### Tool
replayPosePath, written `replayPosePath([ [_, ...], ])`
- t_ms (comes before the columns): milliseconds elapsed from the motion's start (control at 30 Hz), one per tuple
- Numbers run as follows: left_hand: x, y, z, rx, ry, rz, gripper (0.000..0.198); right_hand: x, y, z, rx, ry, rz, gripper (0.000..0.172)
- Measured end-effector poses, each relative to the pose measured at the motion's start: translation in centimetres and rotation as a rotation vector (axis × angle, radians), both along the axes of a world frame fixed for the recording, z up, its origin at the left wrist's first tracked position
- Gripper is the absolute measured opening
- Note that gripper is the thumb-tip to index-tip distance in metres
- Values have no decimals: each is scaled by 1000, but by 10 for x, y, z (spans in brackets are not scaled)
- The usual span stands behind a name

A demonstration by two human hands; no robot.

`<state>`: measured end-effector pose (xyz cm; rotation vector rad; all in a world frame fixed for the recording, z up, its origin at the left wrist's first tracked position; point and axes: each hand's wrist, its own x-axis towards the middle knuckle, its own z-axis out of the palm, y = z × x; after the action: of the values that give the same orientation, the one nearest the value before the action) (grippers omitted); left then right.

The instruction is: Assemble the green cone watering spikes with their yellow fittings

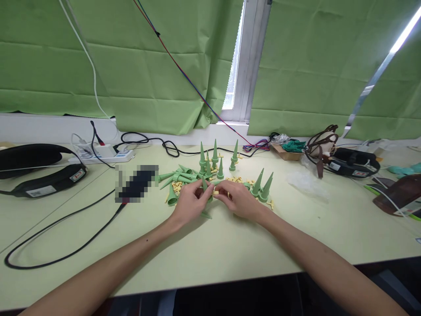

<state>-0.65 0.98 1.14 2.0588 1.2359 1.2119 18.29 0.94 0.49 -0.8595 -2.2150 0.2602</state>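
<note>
My left hand (190, 201) and my right hand (237, 199) meet over the middle of the pale table (210, 245). Together their fingers pinch a green cone (205, 186), and a small yellow piece (216, 192) shows between them. Several upright green cones (214, 159) stand just behind the hands, and two more (262, 185) stand to the right. A heap of fallen cones (177, 179) lies to the left. Small yellow pieces (235, 179) are scattered among them.
A blurred dark device (136, 183) with a black cable (59, 237) lies to the left. A black neck-shaped device (39, 169) and a power strip (101, 152) sit far left. Bags, a box (287, 151) and clutter (353, 162) fill the right. Green curtains hang behind.
</note>
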Motion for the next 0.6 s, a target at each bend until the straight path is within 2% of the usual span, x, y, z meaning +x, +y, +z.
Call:
replayPosePath([
  [433, -1, 0, -3, 201, 147, 5, 34, 0, 0, 0, -19, -69, -33, 11],
  [600, -1, -2, -3, 228, 189, -9, 31, 1, -1, -1, -24, -94, -39, 14],
])
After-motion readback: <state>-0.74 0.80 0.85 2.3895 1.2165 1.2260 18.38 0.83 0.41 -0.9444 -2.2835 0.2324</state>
